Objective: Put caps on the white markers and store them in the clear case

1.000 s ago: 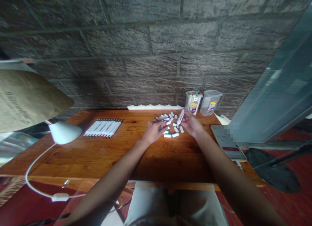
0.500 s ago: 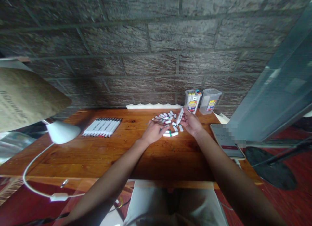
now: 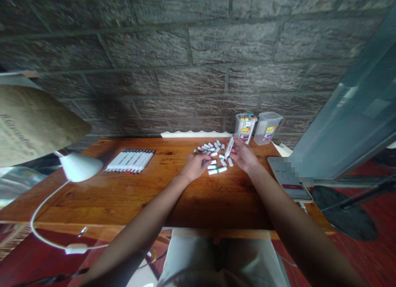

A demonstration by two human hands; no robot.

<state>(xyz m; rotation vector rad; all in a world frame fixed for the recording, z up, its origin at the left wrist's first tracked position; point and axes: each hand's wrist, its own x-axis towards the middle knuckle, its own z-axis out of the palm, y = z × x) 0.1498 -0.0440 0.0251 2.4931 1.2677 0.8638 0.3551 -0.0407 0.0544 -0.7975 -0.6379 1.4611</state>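
A white marker (image 3: 229, 147) is held slanted in my right hand (image 3: 243, 155), gripped between thumb and fingers with its lower end toward the table. Loose white marker caps (image 3: 218, 170), several with green or dark rims, lie scattered between my two hands. My left hand (image 3: 195, 166) rests at the left side of these caps, its fingers curled together and thumb drawn in. What those fingertips pinch, if anything, is too small to make out. A neat row of capped white markers (image 3: 130, 161) lies farther left on the wooden table (image 3: 167, 196).
Behind my right hand stand a clear plastic box with markers (image 3: 246, 128) and another clear box (image 3: 267, 129). A tablet (image 3: 290, 179) lies at the right edge. To the left are a lamp (image 3: 81, 167) and its cable. A brick wall (image 3: 198, 80) rises behind.
My left thumb has drawn in toward the fingers, uncovering more caps. Two caps at the front now lie end to end. My right hand still holds the marker in nearly the same place.
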